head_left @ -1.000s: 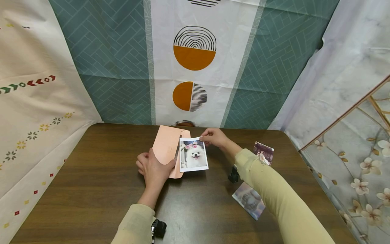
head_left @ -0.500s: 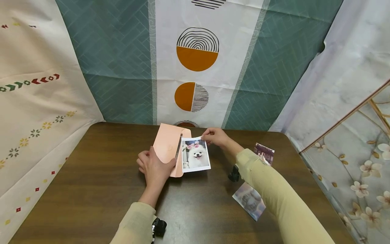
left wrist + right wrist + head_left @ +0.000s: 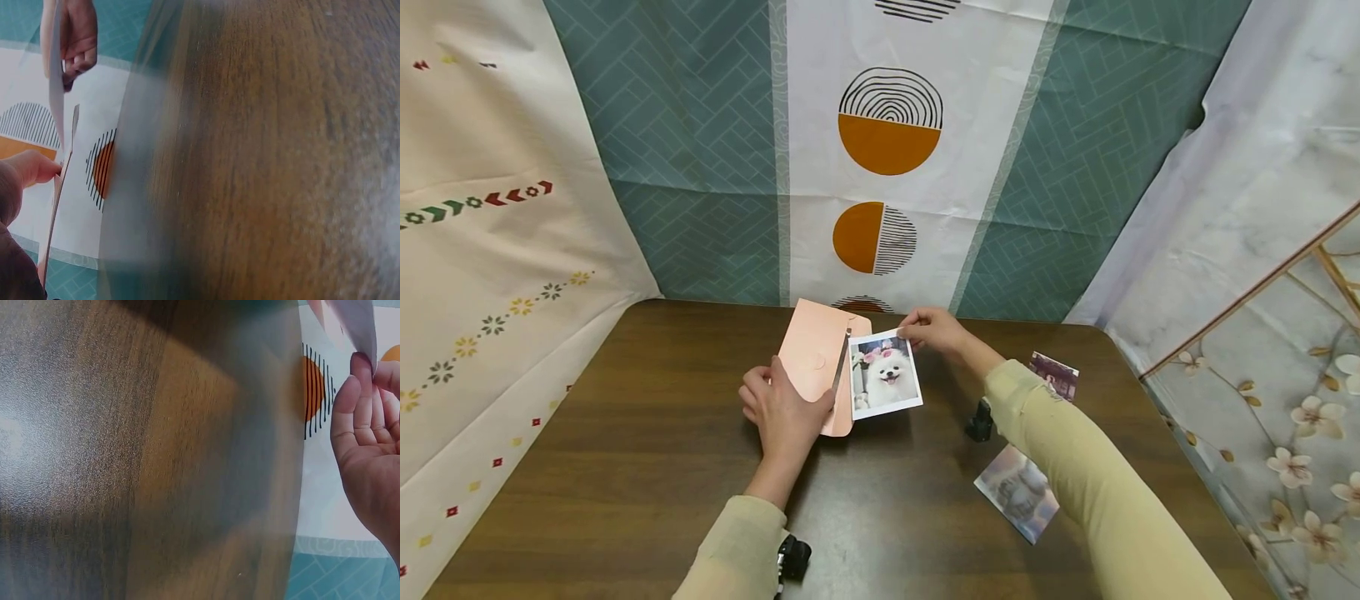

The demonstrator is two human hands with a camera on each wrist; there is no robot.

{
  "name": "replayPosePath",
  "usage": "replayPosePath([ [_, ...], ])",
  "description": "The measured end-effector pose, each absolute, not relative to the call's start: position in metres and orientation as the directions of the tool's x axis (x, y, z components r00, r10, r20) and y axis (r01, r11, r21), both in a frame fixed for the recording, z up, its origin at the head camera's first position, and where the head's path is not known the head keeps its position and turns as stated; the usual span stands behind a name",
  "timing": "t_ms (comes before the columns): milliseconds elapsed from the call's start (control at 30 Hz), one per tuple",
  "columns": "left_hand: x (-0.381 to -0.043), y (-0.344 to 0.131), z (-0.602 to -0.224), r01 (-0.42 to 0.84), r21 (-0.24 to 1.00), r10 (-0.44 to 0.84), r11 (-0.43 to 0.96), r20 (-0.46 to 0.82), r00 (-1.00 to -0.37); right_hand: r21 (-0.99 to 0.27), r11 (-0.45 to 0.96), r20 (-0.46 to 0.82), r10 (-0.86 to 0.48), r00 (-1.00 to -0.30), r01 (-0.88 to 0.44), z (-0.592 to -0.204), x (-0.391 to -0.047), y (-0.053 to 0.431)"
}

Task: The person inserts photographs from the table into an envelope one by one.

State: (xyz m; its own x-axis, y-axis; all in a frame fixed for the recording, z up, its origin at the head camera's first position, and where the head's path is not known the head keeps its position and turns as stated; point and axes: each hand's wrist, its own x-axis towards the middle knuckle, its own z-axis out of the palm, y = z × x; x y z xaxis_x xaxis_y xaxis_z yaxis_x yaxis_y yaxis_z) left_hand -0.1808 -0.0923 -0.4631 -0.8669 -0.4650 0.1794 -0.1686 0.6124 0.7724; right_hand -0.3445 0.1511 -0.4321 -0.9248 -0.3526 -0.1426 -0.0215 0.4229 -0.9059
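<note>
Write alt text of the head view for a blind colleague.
A right hand pinches the corner of a white-bordered photo of a fluffy white dog, partly in front of a pink envelope gripped by a left hand. Two more photos lie near the right sleeve on a wooden table.

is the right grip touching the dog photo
Touching. The head view shows it: the right grip pinches the dog photo at its upper right corner.
</note>
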Motion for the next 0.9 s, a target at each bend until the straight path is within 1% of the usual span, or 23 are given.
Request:
replayPosePath([
  [333,-0.182,-0.088,-0.464,-0.165,0.762,-0.455,0.626,0.186,-0.871,-0.916,0.401,-0.141,-0.385,-0.912,-0.028,-0.437,-0.346,0.156],
  [600,-0.183,-0.085,-0.463,-0.172,0.745,-0.446,0.644,0.184,-0.876,-0.905,0.423,-0.131,-0.372,-0.919,-0.042,-0.433,-0.350,0.151],
  [767,-0.183,-0.083,-0.463,-0.151,0.745,-0.442,0.650,0.208,-0.873,-0.916,0.398,-0.115,-0.356,-0.928,-0.039,-0.433,-0.351,0.148],
  [900,-0.182,-0.082,-0.464,-0.158,0.752,-0.447,0.640,0.196,-0.873,-0.929,0.367,-0.089,-0.334,-0.938,-0.043,-0.439,-0.347,0.144],
])
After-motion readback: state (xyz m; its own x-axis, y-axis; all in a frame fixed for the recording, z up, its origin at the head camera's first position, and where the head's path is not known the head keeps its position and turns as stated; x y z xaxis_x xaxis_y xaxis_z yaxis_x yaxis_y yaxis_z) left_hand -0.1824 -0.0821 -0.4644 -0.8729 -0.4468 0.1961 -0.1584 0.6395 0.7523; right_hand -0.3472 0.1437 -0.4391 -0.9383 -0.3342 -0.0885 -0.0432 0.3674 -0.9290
